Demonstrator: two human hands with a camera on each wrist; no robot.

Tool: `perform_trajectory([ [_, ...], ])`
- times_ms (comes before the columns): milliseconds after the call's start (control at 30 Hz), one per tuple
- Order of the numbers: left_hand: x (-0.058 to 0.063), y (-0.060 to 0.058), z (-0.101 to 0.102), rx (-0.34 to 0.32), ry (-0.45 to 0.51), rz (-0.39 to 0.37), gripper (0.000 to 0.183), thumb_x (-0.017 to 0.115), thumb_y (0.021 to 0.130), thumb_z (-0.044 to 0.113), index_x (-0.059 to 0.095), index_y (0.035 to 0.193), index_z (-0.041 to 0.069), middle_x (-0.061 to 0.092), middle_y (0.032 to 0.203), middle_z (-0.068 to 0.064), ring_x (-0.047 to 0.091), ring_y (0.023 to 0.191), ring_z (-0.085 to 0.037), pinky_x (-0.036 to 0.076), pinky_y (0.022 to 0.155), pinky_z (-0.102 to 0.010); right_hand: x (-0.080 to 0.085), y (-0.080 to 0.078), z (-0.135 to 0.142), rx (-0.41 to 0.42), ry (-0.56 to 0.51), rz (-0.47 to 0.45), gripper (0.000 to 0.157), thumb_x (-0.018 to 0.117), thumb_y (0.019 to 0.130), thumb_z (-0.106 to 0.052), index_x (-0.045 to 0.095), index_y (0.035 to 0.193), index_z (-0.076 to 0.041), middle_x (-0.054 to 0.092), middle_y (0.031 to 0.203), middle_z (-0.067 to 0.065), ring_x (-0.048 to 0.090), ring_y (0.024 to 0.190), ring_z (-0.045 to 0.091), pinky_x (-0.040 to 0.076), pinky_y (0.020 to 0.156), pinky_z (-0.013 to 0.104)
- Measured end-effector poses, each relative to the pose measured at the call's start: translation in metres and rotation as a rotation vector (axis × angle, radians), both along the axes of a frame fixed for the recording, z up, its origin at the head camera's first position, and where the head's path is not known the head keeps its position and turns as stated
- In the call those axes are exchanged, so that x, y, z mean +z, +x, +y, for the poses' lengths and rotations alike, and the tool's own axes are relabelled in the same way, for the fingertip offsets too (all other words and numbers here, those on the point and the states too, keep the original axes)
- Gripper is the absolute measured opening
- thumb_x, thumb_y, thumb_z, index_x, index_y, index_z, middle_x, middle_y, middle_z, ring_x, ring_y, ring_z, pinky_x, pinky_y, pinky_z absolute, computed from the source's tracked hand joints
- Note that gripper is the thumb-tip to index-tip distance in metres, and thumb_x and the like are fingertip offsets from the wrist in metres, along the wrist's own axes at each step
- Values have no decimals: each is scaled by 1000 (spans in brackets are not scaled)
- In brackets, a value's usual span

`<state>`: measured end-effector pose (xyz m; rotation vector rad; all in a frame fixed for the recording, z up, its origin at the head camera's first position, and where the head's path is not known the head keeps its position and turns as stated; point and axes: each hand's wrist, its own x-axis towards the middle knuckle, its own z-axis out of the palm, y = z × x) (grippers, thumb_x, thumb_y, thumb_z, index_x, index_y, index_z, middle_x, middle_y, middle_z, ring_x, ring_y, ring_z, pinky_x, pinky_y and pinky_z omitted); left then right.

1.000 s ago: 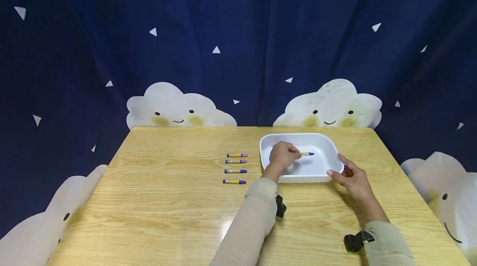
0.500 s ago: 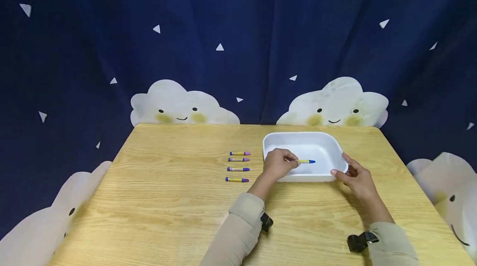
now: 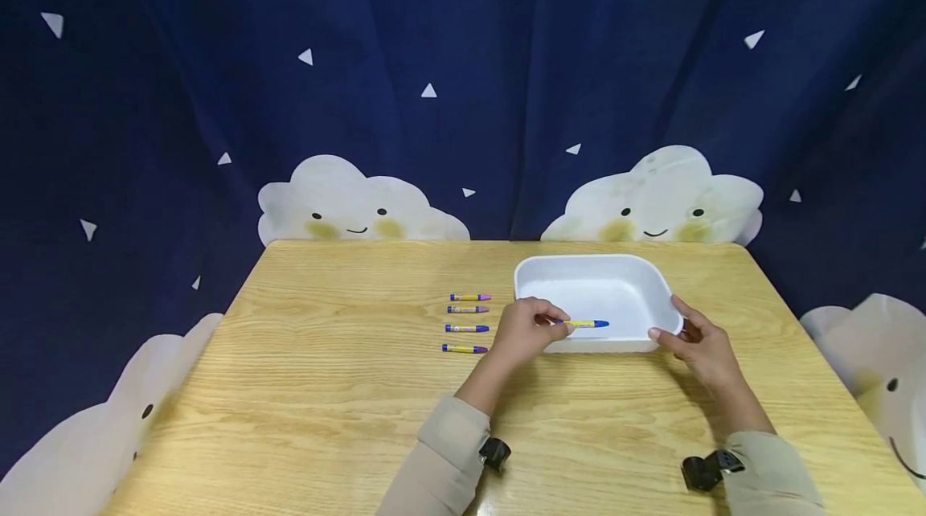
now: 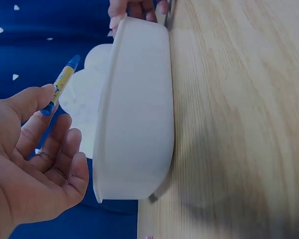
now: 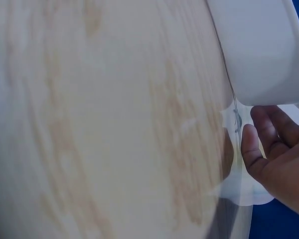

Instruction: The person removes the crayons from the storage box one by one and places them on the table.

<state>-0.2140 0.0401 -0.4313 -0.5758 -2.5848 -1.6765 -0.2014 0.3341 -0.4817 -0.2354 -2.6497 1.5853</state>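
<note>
Pinched between the thumb and index finger of my left hand [image 3: 522, 333] is a blue crayon [image 3: 589, 324] in a yellow wrapper, its blue tip pointing right. In the left wrist view the crayon [image 4: 64, 82] is above the level of the rim, and the other fingers curl loosely below it. The white tray [image 3: 604, 346] sits under the crayon in the head view. My right hand [image 3: 700, 349] grips the tray's front right corner, thumb at the front rim and fingers round the end. The right wrist view shows these fingers [image 5: 281, 127] against the tray's end.
Several more crayons [image 3: 466, 329], pink, blue and purple tipped, lie in a column of parallel crayons left of the tray. The wooden table [image 3: 325, 387] ends at a dark blue curtain [image 3: 405, 34] with cloud pictures behind it.
My left hand, with the crayon, has moved from over the middle of the tray toward its front left, nearer me. The right hand keeps its grip on the corner.
</note>
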Motion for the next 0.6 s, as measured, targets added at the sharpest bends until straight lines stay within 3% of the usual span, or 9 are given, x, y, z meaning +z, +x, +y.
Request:
perform_trajectory([
  [233,2,9,-13,8,81,-78,6,76,78,12,73,81,8,60,75,7,53,65,-8,45,56,-21,2,0,2,16,4,29,84,69,83,-37,22,147,-11,40,133,28,46,89,7,47,64,17],
  [600,-7,32,-45,13,117,-56,7,76,76,10,73,82,7,62,78,5,58,71,-11,49,63,-25,2,2,3,17,-12,3,88,70,82,-41,20,148,-11,36,137,29,46,92,9,47,65,16],
])
